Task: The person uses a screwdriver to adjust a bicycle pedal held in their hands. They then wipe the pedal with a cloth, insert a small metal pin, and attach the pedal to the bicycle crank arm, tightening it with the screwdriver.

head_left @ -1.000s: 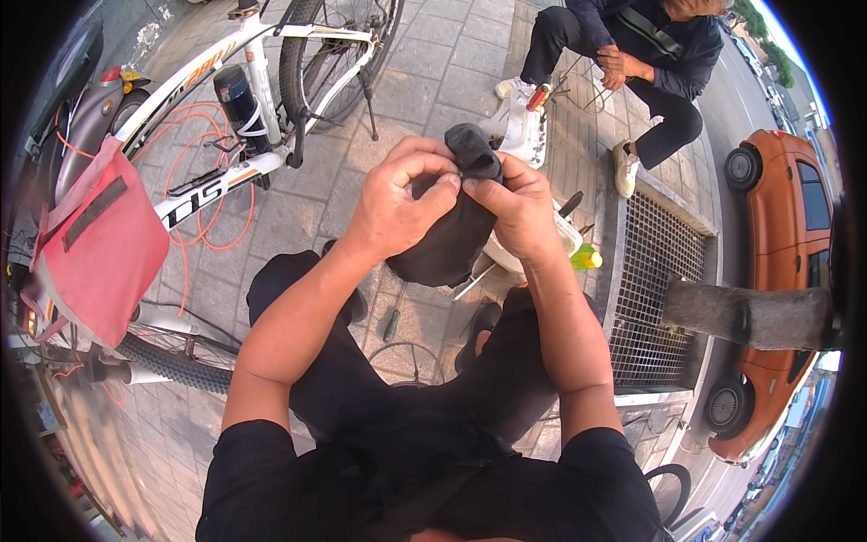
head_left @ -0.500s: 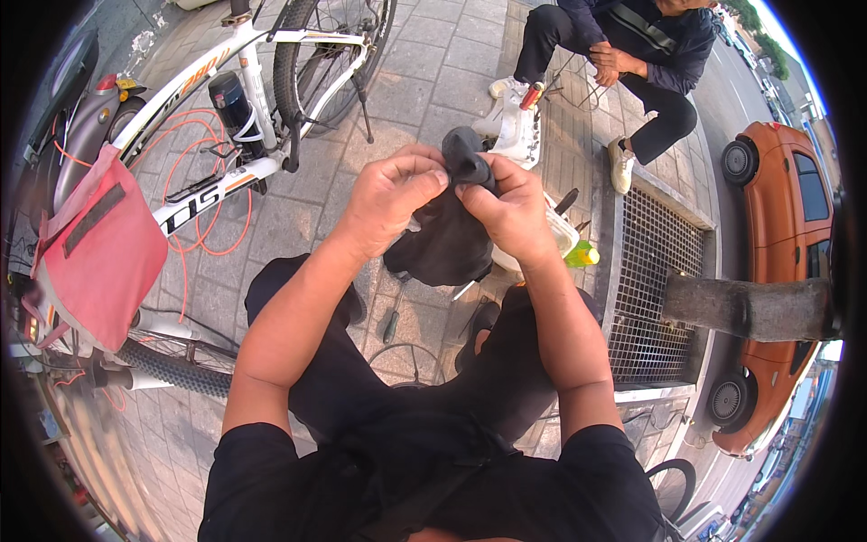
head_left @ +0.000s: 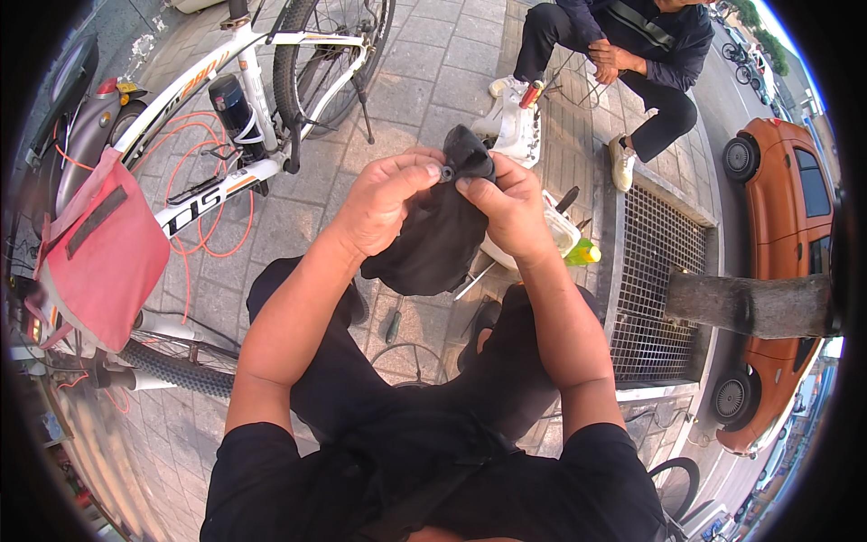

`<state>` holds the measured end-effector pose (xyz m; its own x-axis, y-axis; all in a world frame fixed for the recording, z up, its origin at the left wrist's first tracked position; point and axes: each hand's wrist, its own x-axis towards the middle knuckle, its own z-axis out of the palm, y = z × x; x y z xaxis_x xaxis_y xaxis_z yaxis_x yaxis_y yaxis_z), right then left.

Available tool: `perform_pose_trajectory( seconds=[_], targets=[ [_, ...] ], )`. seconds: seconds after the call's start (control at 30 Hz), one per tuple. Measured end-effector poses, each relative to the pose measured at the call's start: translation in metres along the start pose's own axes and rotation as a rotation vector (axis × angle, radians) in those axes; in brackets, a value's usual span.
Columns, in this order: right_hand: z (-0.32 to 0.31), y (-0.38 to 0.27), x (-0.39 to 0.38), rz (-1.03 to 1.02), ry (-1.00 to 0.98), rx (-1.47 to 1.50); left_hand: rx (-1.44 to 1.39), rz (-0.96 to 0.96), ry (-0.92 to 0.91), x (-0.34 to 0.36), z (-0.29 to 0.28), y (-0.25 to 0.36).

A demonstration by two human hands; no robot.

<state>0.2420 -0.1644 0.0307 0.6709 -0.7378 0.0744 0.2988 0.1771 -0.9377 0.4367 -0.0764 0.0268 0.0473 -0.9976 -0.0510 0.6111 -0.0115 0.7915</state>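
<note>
Left hand (head_left: pixel 384 200) and right hand (head_left: pixel 512 206) are pinching limp black cloth (head_left: pixel 429 248), grips closed; from them, a bike (head_left: pixel 259 101) is standing at ten o'clock, a gridded grate (head_left: pixel 657 287) lying at four.

Person's got a floppy black pouch-looking thing (head_left: pixel 424 248) up in both hands. Left hand (head_left: pixel 384 206) is pinching a tiny grey ring-shaped bit (head_left: pixel 446 172) near the bunched top, right hand (head_left: pixel 515 210) has the fabric just beside it, and the rest droops underneath. There's a screwdriver (head_left: pixel 393 327) on the paving below, a white bike (head_left: pixel 217 192) off to the left, somebody else (head_left: pixel 664 54) sitting upper right, plus an orange car (head_left: pixel 784 212) on the road.
</note>
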Motion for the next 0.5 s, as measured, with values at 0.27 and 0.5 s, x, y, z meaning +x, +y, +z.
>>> perform_pose_trajectory(
  seconds=[0.27, 0.5],
  targets=[
    [0.004, -0.005, -0.002, -0.060, -0.028, -0.061, 0.198, 0.167, -0.070, 0.000, -0.009, -0.001],
    [0.003, -0.014, -0.007, -0.051, -0.046, -0.130, 0.510, 0.381, -0.117, -0.007, 0.003, 0.007]
  ],
)
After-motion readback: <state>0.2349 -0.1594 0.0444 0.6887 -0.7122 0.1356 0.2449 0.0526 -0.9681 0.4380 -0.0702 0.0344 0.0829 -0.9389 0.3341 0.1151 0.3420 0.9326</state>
